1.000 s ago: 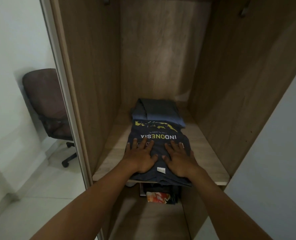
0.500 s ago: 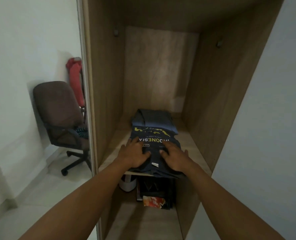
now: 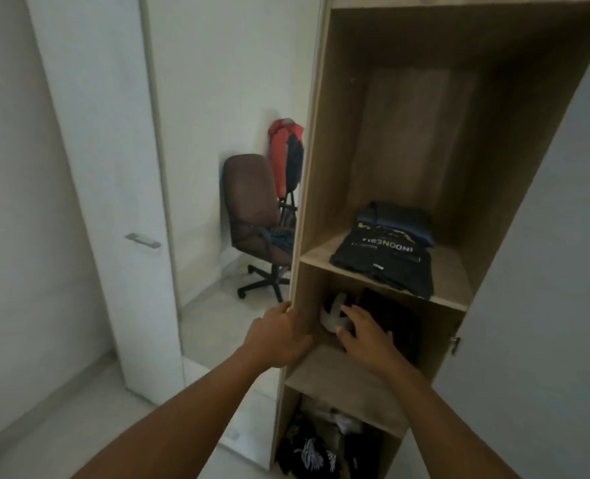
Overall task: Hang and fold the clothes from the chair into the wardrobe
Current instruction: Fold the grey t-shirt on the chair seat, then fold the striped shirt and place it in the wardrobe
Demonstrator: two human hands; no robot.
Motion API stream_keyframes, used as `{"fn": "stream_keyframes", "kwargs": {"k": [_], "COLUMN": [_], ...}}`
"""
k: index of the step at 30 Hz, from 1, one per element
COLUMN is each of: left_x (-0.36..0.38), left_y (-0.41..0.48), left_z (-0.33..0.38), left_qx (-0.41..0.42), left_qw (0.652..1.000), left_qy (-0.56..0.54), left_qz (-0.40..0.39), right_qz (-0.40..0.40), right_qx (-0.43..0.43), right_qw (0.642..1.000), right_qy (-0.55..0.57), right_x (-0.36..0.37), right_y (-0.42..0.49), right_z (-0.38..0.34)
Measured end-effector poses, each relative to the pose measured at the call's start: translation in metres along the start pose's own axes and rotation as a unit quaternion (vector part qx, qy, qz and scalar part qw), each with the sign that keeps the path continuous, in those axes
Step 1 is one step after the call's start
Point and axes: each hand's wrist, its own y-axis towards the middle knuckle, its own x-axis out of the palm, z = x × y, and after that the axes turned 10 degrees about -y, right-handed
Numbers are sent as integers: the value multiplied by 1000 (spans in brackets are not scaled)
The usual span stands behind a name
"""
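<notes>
Dark navy, the folded shirt [image 3: 383, 262] with INDONESIA printed in pale and yellow letters lay flat on the shelf [image 3: 454, 274] above and just beyond the right hand [image 3: 366, 335]. Its near edge hung slightly over the shelf's front. Behind it, farther from both hands, a folded blue garment [image 3: 395, 218] lay against its far end. Neither hand touched the shirt. The right hand was held with fingers straight and spread, palm down, gripping nothing, at the mouth of the compartment below that shelf. Its fingertips lay over a white thing [image 3: 331, 314] there, though whether they touched it could not be told. Dark clothes [image 3: 393, 314] filled the space just right of that hand. The left hand [image 3: 279, 337] was just left of the right one, over the front edge of the left wall of the wardrobe [image 3: 324, 167], fingers loosely bent; whether it gripped that edge could not be told. Below both wrists, in the lowest compartment, lay a heap [image 3: 314, 454] of black and white clothes. Up and to the left of the left hand, well apart, stood the brown chair [image 3: 248, 198] with a patterned blue cloth [image 3: 282, 238] on its seat and a red jacket [image 3: 281, 146] hanging behind it. Farther left stood a white door [image 3: 106, 167] with a metal handle [image 3: 143, 240].
</notes>
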Motion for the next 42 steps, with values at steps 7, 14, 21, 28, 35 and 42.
{"fn": "stream_keyframes", "kwargs": {"k": [7,14,21,28,35,42], "left_x": [-15,-62,-110,-145,-154,-144], "left_y": [-204,-415,-641,-820,-913,-948], "left_z": [-134,-243,-323,-401,-466,-549], "left_qx": [-232,-421,-572,-641,-647,-646], "left_qw": [973,904,806,734,703,665], "left_qy": [12,-9,-65,-129,-180,-268], "left_qz": [-1,69,138,181,234,263], "right_qz": [-127,-235,-319,-370,-426,-486], "right_qx": [-126,-288,-425,-491,-522,-497], "right_qw": [983,928,846,785,734,712], "right_qy": [44,-1,-49,-69,-87,-96], "right_x": [146,244,337,421,489,569], "right_y": [-78,-161,-281,-388,-442,-447], "right_z": [-118,-305,-500,-651,-742,-813]}}
